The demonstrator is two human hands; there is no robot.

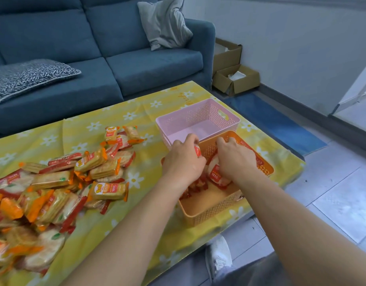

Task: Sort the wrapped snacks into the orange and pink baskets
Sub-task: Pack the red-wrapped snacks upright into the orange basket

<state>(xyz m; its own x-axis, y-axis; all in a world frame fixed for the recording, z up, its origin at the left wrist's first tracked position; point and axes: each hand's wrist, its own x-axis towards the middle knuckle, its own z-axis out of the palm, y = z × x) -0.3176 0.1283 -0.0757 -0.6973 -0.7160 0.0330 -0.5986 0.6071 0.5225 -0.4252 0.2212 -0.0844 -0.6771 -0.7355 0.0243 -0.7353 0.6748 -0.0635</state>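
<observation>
Head view: both hands, left hand (183,159) and right hand (236,159), clenched around red-wrapped snacks (216,172) inside orange basket (209,213).

- Orange basket (209,211): latticed, upright near the table's right edge; several red-wrapped round snacks (216,172) lie inside it.
- Pink basket (200,114): same lattice, touching the orange one's far side, nothing visible in it.
- Snack pile (54,182): orange and red wrappers, heaped loosely to my left.

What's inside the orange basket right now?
The orange basket holds several red-wrapped round snacks. Both hands, left hand and right hand, reach in and cover part of the pile, so no count is possible.
</observation>
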